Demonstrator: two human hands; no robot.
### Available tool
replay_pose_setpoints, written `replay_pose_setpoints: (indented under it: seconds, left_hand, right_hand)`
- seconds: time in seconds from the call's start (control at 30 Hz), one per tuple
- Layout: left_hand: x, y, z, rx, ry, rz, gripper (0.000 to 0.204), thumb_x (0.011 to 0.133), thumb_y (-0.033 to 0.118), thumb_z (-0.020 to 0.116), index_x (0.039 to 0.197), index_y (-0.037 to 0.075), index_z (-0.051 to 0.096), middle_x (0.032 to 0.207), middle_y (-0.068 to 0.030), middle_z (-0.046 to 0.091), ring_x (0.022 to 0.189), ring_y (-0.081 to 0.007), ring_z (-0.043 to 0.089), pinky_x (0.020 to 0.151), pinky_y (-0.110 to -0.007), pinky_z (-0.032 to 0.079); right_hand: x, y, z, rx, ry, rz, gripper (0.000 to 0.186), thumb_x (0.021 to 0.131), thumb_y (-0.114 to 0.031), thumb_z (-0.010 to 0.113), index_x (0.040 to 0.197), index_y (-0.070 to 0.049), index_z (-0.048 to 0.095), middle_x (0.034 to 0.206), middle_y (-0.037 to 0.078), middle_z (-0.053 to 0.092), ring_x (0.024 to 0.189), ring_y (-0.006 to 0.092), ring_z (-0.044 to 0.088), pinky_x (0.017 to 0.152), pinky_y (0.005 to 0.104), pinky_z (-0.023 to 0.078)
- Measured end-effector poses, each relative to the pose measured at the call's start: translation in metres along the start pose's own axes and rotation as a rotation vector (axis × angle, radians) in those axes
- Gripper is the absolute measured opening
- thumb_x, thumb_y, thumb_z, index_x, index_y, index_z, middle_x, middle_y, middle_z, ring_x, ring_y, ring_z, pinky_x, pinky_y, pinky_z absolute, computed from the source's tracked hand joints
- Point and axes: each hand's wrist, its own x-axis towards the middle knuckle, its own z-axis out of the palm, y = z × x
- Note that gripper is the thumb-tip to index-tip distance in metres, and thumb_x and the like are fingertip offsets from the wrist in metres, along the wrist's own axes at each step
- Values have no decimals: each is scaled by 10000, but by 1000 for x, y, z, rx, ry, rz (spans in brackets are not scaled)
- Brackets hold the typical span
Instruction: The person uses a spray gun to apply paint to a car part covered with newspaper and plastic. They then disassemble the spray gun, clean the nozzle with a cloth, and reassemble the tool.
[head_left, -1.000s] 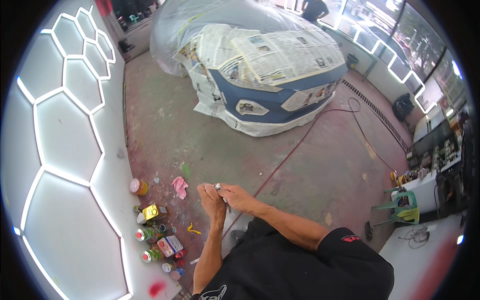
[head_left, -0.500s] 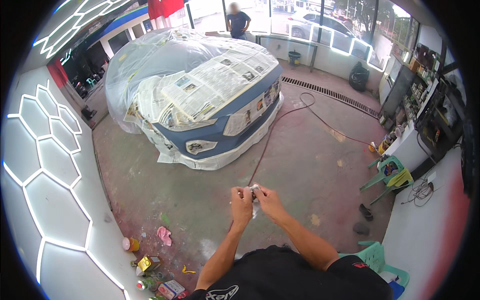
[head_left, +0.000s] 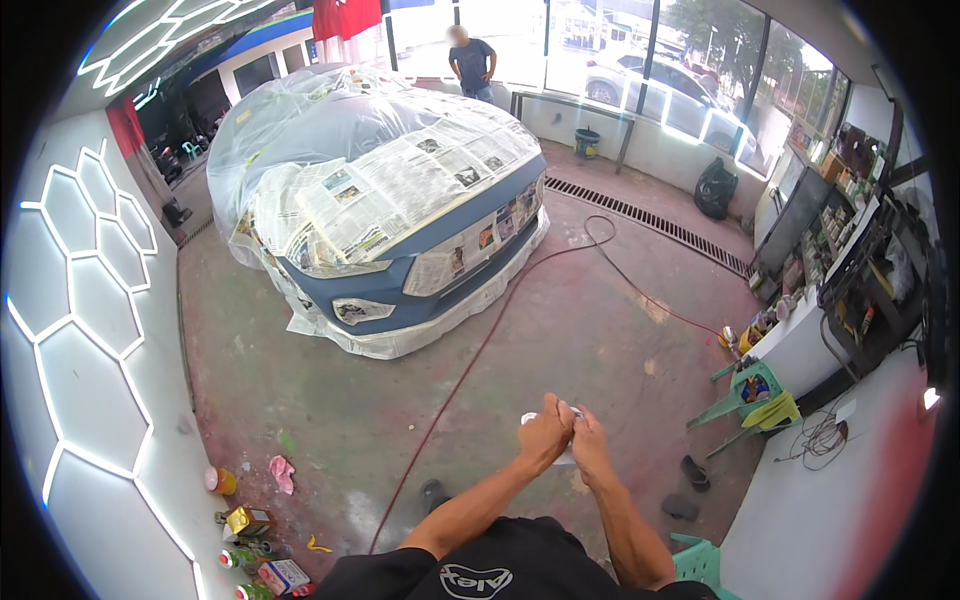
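Observation:
My left hand (head_left: 544, 436) and my right hand (head_left: 588, 440) are together low in the middle of the view, both with fingers closed. Between them is a small whitish thing (head_left: 564, 458), mostly covered by the fingers; its kind does not show. Pale bits stick out beside the left hand and between the fingertips. Ahead and to the left stands a blue car (head_left: 455, 230), its front bumper bare. Newspaper sheets (head_left: 375, 200) cover its hood, lights and grille, and clear plastic film (head_left: 250, 130) drapes the rest.
A dark red hose (head_left: 450, 400) runs across the floor past my shoe (head_left: 434, 494). Cans and bottles (head_left: 248, 522) line the left wall. A green plastic chair (head_left: 745, 392), slippers (head_left: 694, 474) and a cluttered shelf (head_left: 835, 230) are at right. A person (head_left: 472, 65) stands beyond the car.
My view has turned and shifted, and my body has moved right of the hose. Both hands, still together, are lower and further right. A shoe has come into view.

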Motion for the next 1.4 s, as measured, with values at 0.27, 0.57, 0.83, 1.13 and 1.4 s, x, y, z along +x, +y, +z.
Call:
replay_pose_setpoints:
  seconds: [0.27, 0.57, 0.83, 1.13, 1.4]
  left_hand:
    - [62, 22, 80, 114, -93, 300, 211, 1078, 294, 514, 1152, 97, 496, 889, -193, 709, 652, -465, 714, 537, -615, 531]
    - [200, 27, 126, 143, -112, 571, 157, 1001, 194, 616, 1056, 71, 534, 964, -151, 630, 564, -379, 699, 419, -537, 504]
    - [337, 35, 106, 75, -88, 561, 222, 1044, 271, 562, 1103, 63, 509, 812, -170, 681, 565, -419, 695, 450, -557, 515]
    - [504, 40, 142, -911, -408, 23, 251, 1137, 324, 484, 1021, 105, 518, 857, -113, 599, 512, -210, 441, 474, -372, 372]
    - [637, 143, 144, -1445, -1096, -254, 338, 1173, 402, 415, 1110, 137, 614, 841, -85, 652, 580, -145, 534, 521, -307, 444]
  right_hand:
    - [69, 7, -55, 114, 118, 71, 492, 1108, -174, 432, 1500, 97, 552, 1374, 166, 666, 1267, 226, 615, 1088, 355, 475]
    - [176, -65, -33, 119, 324, 139, 553, 1069, -141, 456, 1560, 113, 484, 1440, 188, 647, 1323, 252, 616, 1143, 356, 453]
    - [296, -88, 0, 63, 362, 47, 545, 1078, -165, 436, 1525, 139, 511, 1439, 254, 652, 1384, 298, 595, 1165, 375, 445]
    - [407, -130, -42, 282, 450, -97, 415, 1156, -225, 531, 1491, 14, 582, 1318, 100, 717, 1192, 141, 665, 1033, 310, 518]
    - [529, -182, -112, 240, 408, -271, 405, 1140, -236, 610, 1474, -9, 591, 1357, 116, 713, 1248, 150, 654, 1046, 330, 524]
